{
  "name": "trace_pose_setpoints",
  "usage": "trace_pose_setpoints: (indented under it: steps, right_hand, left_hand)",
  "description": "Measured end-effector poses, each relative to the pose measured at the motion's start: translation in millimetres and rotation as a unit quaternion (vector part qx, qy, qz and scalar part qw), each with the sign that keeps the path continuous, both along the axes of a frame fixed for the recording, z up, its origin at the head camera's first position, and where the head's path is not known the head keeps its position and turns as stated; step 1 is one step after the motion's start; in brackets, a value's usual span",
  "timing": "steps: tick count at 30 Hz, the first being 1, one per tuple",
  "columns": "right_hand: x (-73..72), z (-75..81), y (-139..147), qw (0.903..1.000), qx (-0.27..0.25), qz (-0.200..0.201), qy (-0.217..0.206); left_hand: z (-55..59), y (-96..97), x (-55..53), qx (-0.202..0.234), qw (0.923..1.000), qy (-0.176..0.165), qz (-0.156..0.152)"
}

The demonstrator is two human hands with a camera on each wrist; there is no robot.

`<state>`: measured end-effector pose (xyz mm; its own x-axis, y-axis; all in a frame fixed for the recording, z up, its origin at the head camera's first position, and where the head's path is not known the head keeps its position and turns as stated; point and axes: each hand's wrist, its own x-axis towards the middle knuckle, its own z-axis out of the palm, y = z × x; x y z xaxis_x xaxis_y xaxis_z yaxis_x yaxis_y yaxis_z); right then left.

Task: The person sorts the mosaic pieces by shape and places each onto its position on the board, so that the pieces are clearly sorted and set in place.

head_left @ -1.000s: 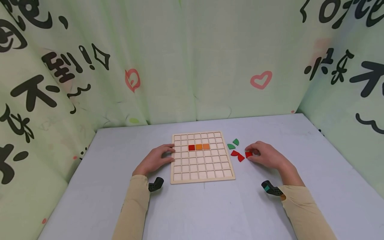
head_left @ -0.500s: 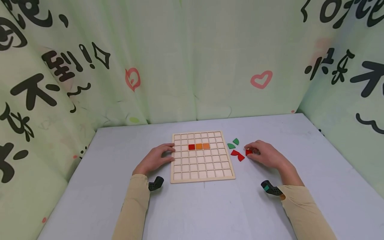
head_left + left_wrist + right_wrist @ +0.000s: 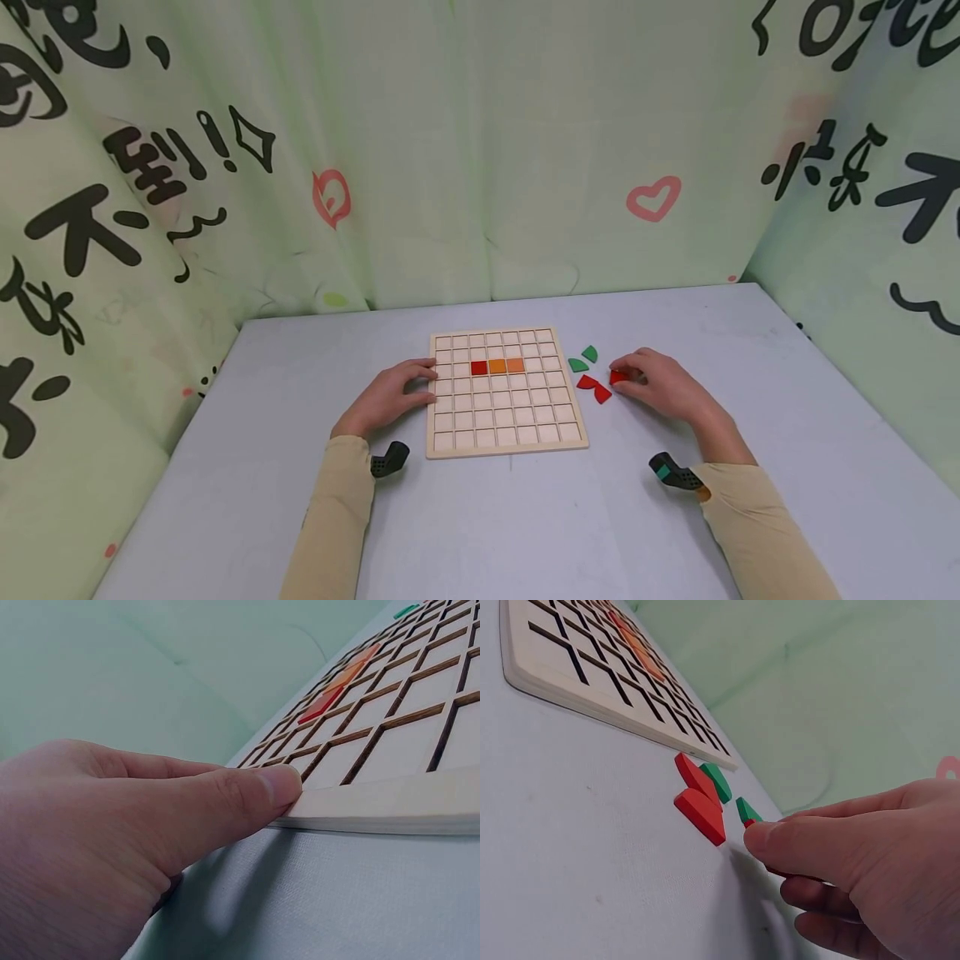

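Note:
A wooden grid board (image 3: 502,454) lies flat on the table. One red square tile (image 3: 479,367) and two orange square tiles (image 3: 497,367) sit side by side in one row of its cells. My left hand (image 3: 386,397) rests at the board's left edge, its thumb and fingers apart; in the left wrist view the straight thumb (image 3: 259,787) touches the rim. To the right of the board, my right hand (image 3: 660,385) pinches a small red tile (image 3: 618,377) between thumb and fingers, which mostly hide it in the right wrist view.
Between the board and my right hand lie two red quarter-round tiles (image 3: 602,394) and two green quarter-round tiles (image 3: 578,365). A pale cloth covers the table (image 3: 510,533). Behind it hangs a light green curtain (image 3: 487,167) with black writing and hearts.
My right hand has shifted slightly up and left with the red tile in its fingers. The left hand and the board stay put.

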<state>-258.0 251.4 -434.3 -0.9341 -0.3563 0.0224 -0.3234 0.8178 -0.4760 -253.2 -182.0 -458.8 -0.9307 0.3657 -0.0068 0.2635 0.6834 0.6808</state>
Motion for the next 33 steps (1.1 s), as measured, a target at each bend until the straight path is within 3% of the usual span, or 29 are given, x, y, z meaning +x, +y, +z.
trace_pose_setpoints:
  steps: [10,17,33]
  right_hand:
    - [-2.8,4.4,-19.1,0.9996,-0.024,0.010,0.008]
    - [-11.5,9.9,-44.7,0.9990,-0.019,0.039,0.011]
    - [-33.4,7.2,-96.9,0.9949,0.002,0.100,0.013]
  left_hand:
    - [-2.4,-1.5,-0.3,-0.002,0.9997,0.023,-0.006]
    - [0.0,-0.4,-0.3,-0.002,1.0000,0.001,0.000]
    - [-1.1,-0.6,-1.0,0.002,1.0000,-0.003,0.001]
